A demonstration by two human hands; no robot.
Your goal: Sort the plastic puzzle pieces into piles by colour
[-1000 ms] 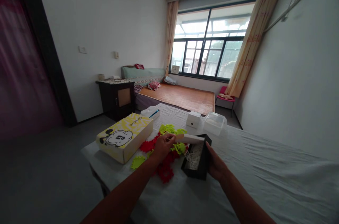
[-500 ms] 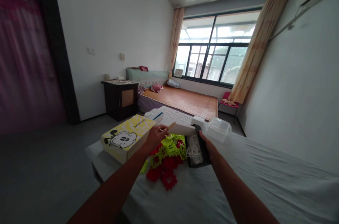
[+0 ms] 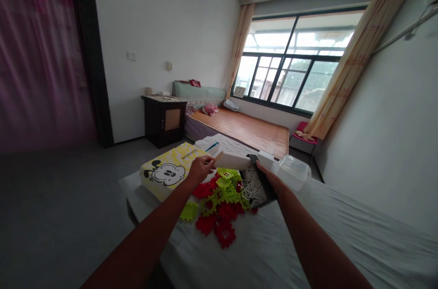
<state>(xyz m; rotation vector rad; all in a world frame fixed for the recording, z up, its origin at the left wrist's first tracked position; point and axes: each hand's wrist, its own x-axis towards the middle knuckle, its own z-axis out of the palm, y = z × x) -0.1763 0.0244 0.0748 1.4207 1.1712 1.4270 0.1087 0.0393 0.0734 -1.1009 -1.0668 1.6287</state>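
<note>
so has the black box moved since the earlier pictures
Yes: the black box has shifted up in the picture and slightly left, judged against the clear plastic container.

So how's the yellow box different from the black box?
The yellow box looks bigger than the black box. The yellow box looks closed; the black box is open, showing white pieces. The yellow box lies flat; the right hand holds the black box. Both look rectangular.

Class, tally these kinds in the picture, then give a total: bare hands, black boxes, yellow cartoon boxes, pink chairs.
Left hand and right hand: 2
Black box: 1
Yellow cartoon box: 1
Pink chair: 1
Total: 5
</note>
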